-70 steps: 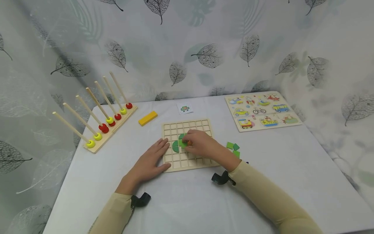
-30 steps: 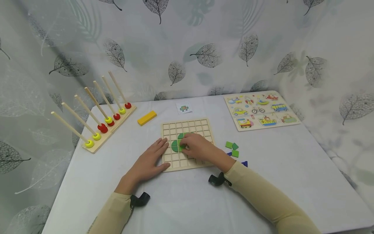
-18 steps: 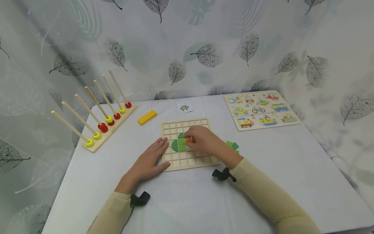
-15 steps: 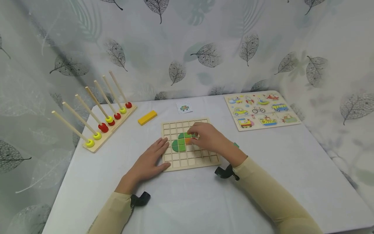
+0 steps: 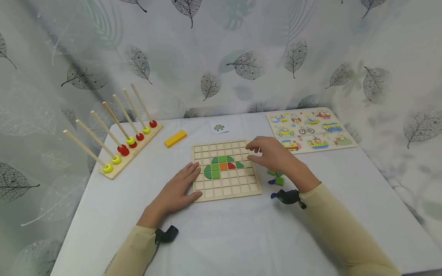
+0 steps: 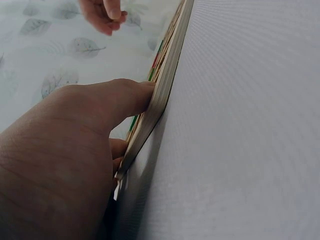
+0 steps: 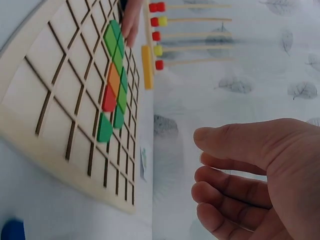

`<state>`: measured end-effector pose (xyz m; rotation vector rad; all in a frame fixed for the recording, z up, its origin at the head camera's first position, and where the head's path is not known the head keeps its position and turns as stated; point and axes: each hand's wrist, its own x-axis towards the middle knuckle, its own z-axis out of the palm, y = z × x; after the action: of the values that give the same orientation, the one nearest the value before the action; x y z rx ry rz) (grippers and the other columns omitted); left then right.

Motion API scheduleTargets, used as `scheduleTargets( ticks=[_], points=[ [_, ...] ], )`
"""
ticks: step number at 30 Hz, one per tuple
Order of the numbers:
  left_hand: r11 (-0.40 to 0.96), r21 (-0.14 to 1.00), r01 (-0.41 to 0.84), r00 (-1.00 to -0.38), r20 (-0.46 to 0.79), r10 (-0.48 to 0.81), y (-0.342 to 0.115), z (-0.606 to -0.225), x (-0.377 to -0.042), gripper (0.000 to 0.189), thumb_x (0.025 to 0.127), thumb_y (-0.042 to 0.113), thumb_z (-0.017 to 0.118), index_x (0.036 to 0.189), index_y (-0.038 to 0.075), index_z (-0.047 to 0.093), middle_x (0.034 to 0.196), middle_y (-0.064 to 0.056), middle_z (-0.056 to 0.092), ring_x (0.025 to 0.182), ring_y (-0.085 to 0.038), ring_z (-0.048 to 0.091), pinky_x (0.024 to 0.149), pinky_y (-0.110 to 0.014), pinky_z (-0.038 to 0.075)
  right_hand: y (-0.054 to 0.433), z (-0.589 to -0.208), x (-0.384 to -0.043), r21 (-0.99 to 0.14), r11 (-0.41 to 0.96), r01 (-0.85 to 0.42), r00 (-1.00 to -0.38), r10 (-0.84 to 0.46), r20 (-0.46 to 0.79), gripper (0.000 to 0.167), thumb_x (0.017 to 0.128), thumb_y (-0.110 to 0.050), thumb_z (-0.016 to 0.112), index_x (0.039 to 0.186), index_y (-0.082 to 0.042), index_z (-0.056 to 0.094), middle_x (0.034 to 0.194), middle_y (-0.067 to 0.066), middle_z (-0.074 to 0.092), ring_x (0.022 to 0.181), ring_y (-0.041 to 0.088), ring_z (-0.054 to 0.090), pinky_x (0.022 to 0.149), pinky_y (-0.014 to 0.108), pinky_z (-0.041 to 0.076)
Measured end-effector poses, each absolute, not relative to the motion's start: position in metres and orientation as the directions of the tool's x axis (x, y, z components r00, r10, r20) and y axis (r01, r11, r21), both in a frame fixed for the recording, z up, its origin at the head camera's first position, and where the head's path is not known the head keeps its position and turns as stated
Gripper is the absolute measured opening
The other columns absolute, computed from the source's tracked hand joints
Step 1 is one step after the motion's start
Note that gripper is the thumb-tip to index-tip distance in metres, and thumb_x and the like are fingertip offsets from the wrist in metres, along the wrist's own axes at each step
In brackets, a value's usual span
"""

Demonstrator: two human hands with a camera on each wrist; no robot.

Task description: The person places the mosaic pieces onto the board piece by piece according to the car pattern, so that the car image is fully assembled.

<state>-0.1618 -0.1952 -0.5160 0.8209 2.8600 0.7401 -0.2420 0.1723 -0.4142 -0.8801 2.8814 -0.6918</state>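
My left hand (image 5: 176, 189) rests at the left edge of a wooden grid board (image 5: 226, 190), fingers and thumb fairly straight over its rim. In the left wrist view the thumb lies on the board's edge. Set in the cells are green squares (image 5: 215, 174), rounded green pieces (image 5: 207, 172), an orange square (image 5: 223, 166), a red rounded piece (image 5: 231, 165) and a green rounded piece (image 5: 239, 165). My right hand (image 5: 274, 155) hovers by the board's right side, fingers loosely bent. Its thumb and fingertips stand apart with nothing between them in the right wrist view.
Loose green pieces (image 5: 279, 181) and blue pieces (image 5: 271, 181) lie right of the board. Behind it are a turtle picture card (image 5: 219, 127) and a yellow block (image 5: 175, 138). A peg stand (image 5: 132, 151) with beads is left; a vehicle puzzle (image 5: 310, 132) is back right.
My right hand let go of a lower green square in its cell, then moved up and right off the pieces. The red and rightmost green pieces now show. My left hand stayed put.
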Motion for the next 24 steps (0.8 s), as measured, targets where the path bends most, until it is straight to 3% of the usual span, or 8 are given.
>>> scheduleTargets(
  ticks=[24],
  points=[
    [0.737,0.48,0.475,-0.857,0.061,0.512,-0.195,-0.517,-0.161,0.086,0.103,0.052,0.067,0.171,0.009,0.035,0.18,-0.001,0.022,0.166,-0.025,0.014,0.131,-0.052,0.022,0.234,-0.432,-0.229,-0.418,0.829,-0.372,-0.909,-0.416,-0.017,0.034,0.096,-0.016,0.085,0.125,-0.001,0.079,0.111,0.009,0.075,0.102,0.028,0.065,0.088,0.047,0.058]
  ],
)
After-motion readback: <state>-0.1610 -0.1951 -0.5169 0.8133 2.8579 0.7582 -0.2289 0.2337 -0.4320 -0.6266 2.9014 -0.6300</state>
